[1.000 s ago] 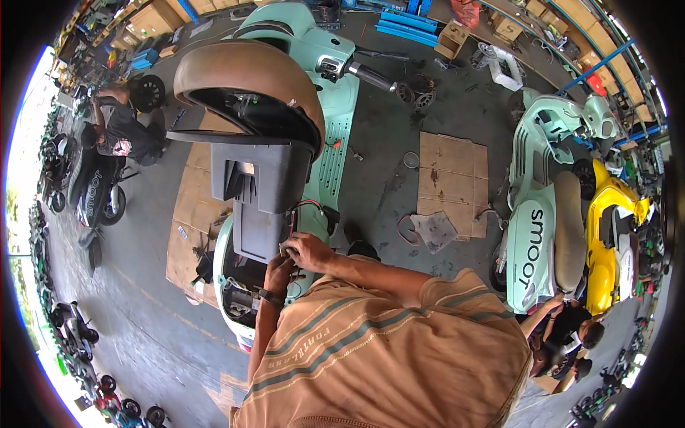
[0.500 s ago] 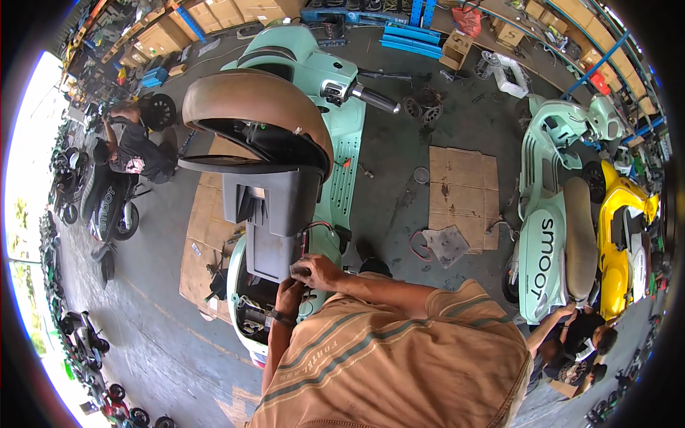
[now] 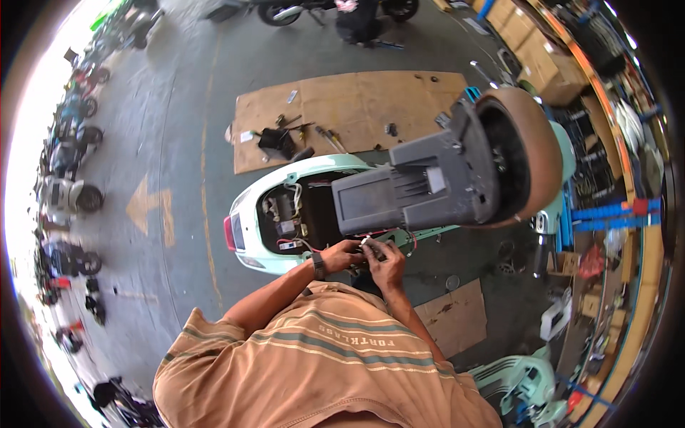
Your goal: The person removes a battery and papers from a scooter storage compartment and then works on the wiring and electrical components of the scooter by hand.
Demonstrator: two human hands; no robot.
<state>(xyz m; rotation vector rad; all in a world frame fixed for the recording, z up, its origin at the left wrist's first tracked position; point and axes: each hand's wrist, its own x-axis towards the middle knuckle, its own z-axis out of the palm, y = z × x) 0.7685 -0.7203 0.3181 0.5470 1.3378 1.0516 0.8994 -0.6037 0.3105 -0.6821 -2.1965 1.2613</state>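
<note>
Both my hands meet at the near edge of a mint-green scooter body (image 3: 314, 166), beside its raised grey plastic storage box (image 3: 367, 200). My left hand (image 3: 341, 255), with a dark watch on the wrist, has its fingers closed. My right hand (image 3: 385, 265) pinches close beside it. A small white piece (image 3: 366, 241) shows at the fingertips; its kind is too small to make out. Red wire (image 3: 385, 232) runs just behind the hands. In the scooter's uncovered rear bay (image 3: 289, 214) lie cables and dark parts. The brown seat (image 3: 539, 157) stands tipped up with the box.
Beyond the scooter, a cardboard sheet (image 3: 357, 93) carries hand tools and a black part (image 3: 278, 143). Another cardboard piece (image 3: 464, 314) lies at the right. Shelving (image 3: 621, 214) lines the right side. A person (image 3: 357, 21) crouches at the far side near a motorcycle.
The view has swung round, so the scooter now lies across the picture. My hands remain together beside the storage box, and a small white piece now shows between the fingertips.
</note>
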